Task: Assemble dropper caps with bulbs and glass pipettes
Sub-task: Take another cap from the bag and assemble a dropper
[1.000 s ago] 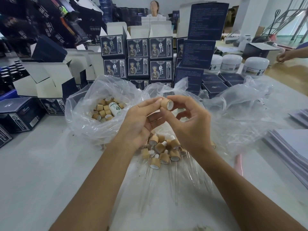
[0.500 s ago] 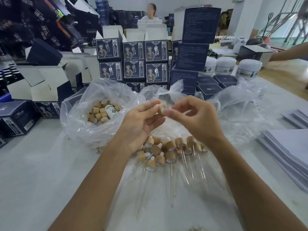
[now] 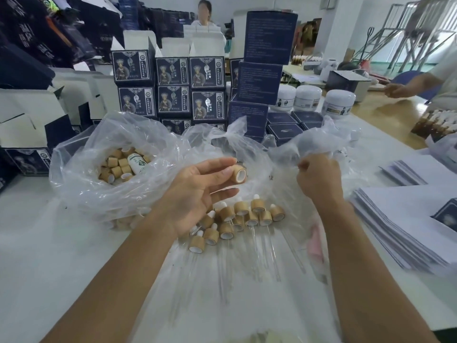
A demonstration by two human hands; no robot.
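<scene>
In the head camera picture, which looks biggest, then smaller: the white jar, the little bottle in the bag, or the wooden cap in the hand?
1. White jar, biggest though farthest.
2 and 3. Little bottle and wooden cap held by the left hand: look alike; the cap is nearer, so unsure.

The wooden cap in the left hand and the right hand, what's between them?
Only crinkled clear plastic bag, in the head view, lies between wooden cap and right hand.

Clear plastic bag of loose wooden caps (image 3: pixel 118 167) left; assembled wooden-capped glass droppers (image 3: pixel 237 219) centre on white table (image 3: pixel 49 256); stacked dark printed boxes (image 3: pixel 170 90) behind; white paper sheets (image 3: pixel 400 224) right.
</scene>
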